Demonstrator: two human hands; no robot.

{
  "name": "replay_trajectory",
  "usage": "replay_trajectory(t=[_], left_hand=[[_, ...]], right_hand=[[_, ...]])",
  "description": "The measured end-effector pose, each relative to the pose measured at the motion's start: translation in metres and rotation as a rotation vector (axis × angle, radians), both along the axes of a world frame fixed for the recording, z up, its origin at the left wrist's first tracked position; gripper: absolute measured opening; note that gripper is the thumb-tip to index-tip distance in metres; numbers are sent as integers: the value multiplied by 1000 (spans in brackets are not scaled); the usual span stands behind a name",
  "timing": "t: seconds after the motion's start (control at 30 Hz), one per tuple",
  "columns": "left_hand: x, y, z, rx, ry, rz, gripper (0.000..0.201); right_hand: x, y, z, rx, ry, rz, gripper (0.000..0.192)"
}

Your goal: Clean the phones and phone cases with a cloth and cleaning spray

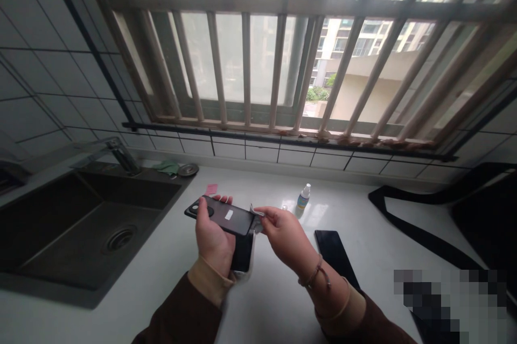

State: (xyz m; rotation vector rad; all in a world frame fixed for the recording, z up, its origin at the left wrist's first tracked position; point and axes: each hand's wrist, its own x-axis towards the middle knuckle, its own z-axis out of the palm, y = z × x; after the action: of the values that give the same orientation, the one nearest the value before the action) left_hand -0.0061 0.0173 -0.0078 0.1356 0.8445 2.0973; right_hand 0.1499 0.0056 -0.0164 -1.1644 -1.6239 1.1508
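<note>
My left hand is wrapped round a dark phone, held tilted above the counter. Its back faces up, with a round camera block at the left end and a small white label in the middle. At the phone's right end, my right hand pinches a thin, pale grey piece; whether it is cloth or film I cannot tell. Below the held phone is another dark, glossy flat device with a pale edge, partly hidden by my left hand and the phone.
A small white bottle stands behind my right hand. Beside my right forearm lies a black flat slab. The sink with its faucet is at left, a pink slip near it. A black strap lies at right.
</note>
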Motion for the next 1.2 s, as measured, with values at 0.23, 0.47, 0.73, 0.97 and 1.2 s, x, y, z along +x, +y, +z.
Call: replay_trajectory(t=[0.23, 0.47, 0.73, 0.97, 1.2], left_hand=[[-2, 3, -2, -12, 32, 59, 19], [-6, 4, -1, -66, 22, 72, 26], [-6, 7, -1, -34, -58, 6, 30], [1, 3, 5, 20, -60, -49, 30], [2, 5, -3, -4, -12, 18, 30]], right_hand=[[-3, -13, 16, 37, -91, 29, 34], [-12, -22, 25, -255, 242, 123, 33], [5, -6, 36, -440, 442, -46, 20], [9, 9, 5, -241, 302, -135, 33], [-6, -3, -6, -40, 1, -61, 38]])
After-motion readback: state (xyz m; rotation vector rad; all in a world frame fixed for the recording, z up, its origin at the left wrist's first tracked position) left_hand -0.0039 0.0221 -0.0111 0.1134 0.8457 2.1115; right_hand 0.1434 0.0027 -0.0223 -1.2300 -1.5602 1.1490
